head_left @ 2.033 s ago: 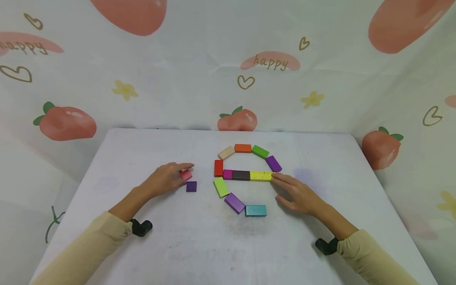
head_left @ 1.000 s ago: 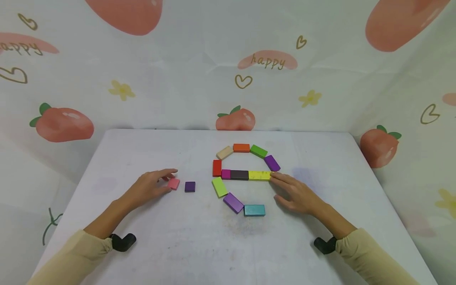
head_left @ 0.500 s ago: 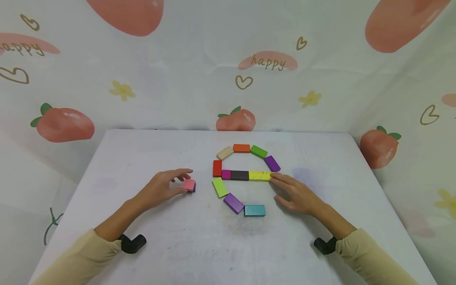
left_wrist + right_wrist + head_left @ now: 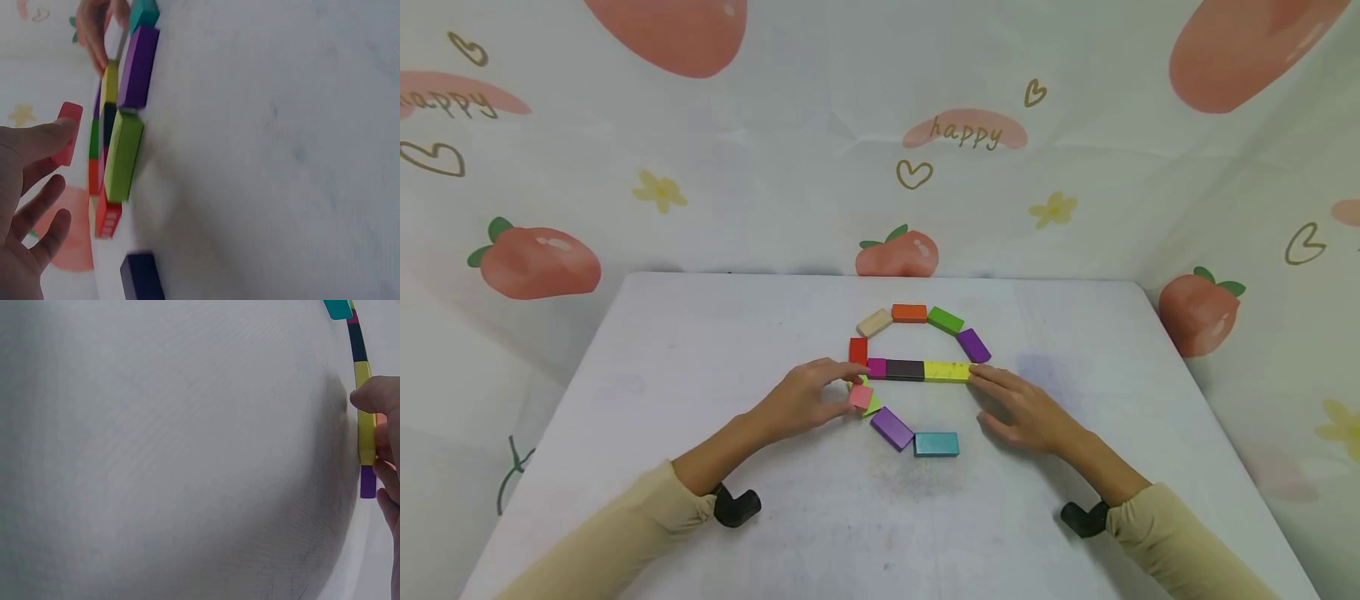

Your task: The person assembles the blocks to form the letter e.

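Note:
My left hand (image 4: 801, 400) pinches a small pink block (image 4: 861, 397) between thumb and fingers, held up off the table in the left wrist view. In the head view it overlaps the lime-green block (image 4: 872, 407). A red block (image 4: 858, 350) stands just beyond the fingertips. Straight fingers of my right hand (image 4: 1022, 408) touch the right end of the yellow block (image 4: 946, 372). That block ends a row with a black block (image 4: 905, 370) and a magenta block (image 4: 877, 367). A dark purple block (image 4: 142, 275), hidden by my left hand in the head view, lies on the table.
Beige (image 4: 875, 322), orange (image 4: 909, 313), green (image 4: 945, 320) and purple (image 4: 973, 345) blocks arch above the row. Below it, a violet block (image 4: 892, 428) and a teal block (image 4: 936, 444) continue the curve. Everything lies on a white table (image 4: 820, 533) before a printed cloth.
My left hand first drew the pink block leftward, then carried it right, past the dark purple block to the lime-green one. The right hand and the laid-out blocks stayed put.

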A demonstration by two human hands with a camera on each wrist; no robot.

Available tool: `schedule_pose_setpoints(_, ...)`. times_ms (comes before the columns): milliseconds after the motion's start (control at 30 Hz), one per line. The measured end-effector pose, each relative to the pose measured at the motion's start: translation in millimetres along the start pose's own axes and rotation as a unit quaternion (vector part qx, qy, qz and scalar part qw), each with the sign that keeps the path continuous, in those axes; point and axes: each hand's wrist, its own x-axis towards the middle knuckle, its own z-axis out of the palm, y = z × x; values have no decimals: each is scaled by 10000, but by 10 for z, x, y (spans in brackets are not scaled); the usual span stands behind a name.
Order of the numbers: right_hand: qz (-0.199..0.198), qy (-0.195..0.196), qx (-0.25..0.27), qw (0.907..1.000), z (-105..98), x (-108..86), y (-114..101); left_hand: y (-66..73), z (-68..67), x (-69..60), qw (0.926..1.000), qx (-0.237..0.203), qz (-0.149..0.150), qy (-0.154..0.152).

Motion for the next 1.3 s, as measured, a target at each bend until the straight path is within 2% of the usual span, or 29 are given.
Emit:
schedule_pose_setpoints(300, 131, -59, 23, 9999, -4, 1, -18, 188, 335, 218, 9994, -293, 138, -147)
schedule_pose_setpoints(500, -27, 10, 28, 10000, 11, 1, -8, 337, 495, 322, 9992, -300, 156, -209)
schedule_pose_setpoints(833, -7, 33, 66, 10000, -13, 18, -14, 556, 755, 435, 9993, -228, 71, -285)
schedule_pose_setpoints(1067, -87, 70, 52, 9999, -1, 12, 9, 681, 902, 495, 9990, -154, -117, -391)
schedule_pose_setpoints(1300, -210, 211, 82, 9995, 8, 3, 21, 796, 1033, 533, 9994, -5, -131, -329)
